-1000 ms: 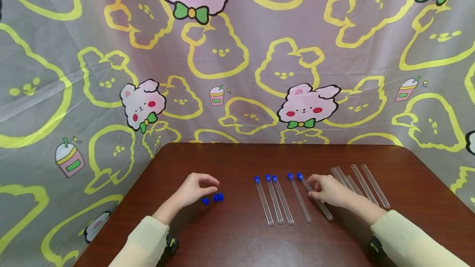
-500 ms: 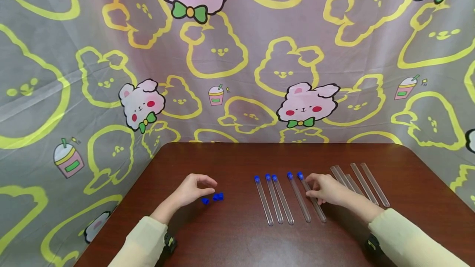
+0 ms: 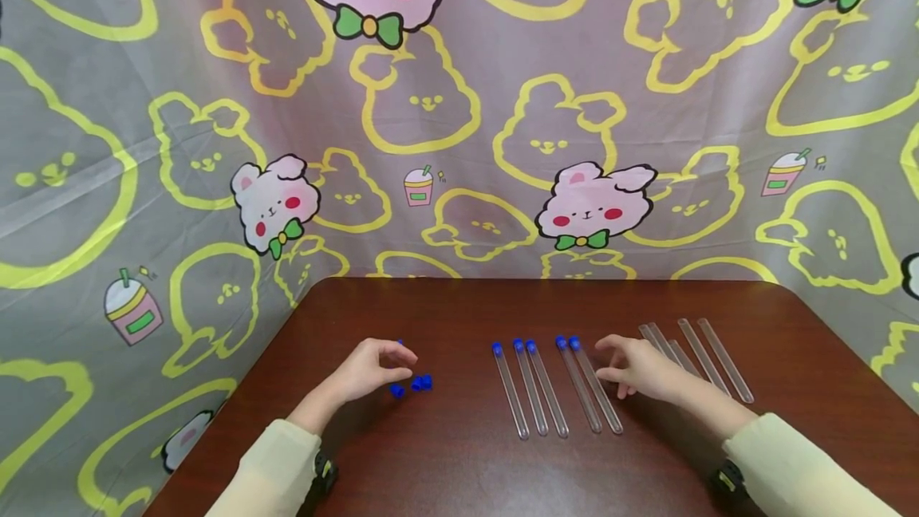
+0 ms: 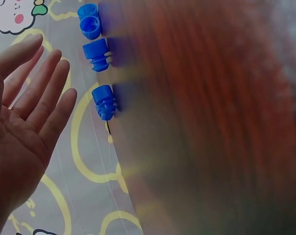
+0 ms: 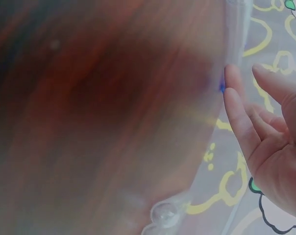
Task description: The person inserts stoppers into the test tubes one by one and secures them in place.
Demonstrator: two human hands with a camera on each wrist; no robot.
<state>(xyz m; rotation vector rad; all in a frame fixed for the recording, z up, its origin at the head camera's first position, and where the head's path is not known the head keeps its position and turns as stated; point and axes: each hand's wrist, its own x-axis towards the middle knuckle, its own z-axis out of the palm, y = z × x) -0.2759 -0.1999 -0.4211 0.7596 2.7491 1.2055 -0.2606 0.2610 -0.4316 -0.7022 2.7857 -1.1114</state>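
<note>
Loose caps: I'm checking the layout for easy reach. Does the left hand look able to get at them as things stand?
Probably yes: the left hand is close beside the loose caps, holds nothing, and no other thing visibly stands between.

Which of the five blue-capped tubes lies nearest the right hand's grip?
The rightmost capped tube; it lies just left of the right hand's grip, with the other four capped tubes farther to its left.
</note>
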